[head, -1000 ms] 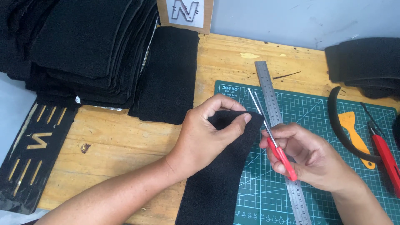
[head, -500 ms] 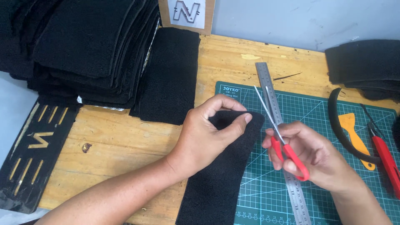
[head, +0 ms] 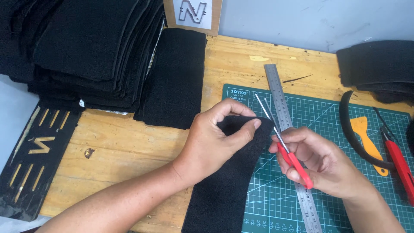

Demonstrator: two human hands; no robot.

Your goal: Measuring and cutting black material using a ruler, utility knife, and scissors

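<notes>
Head view: a black fabric strip (head: 224,181) lies lengthwise across the near edge of the wooden table (head: 129,146), its upper end resting on the left border of a green cutting mat (head: 340,142). The left hand (head: 215,138) curls over that upper end, thumb and forefinger pinching the top corner and lifting it slightly off the mat. The right hand (head: 319,162) holds a pair of small scissors with red handles (head: 280,140), fingers closed around the handles; the thin blades stand a little apart and point up and away, their tips just beside the pinched corner but, as far as can be told, not yet biting into it. A steel ruler (head: 286,129) runs down the mat under the right hand.

The strip looks light, soft and floppy, with a felt-like, grippy surface. It would likely sag if lifted by one end, so the pinch close to the cutting edge seems the right place to keep it taut for the blades.

Further off, a tall stack of black pieces (head: 86,47) fills the upper left, with a single flat black piece (head: 177,77) beside it. An orange scraper (head: 366,138) and a red-handled tool (head: 399,159) lie at the right edge of the mat
</notes>
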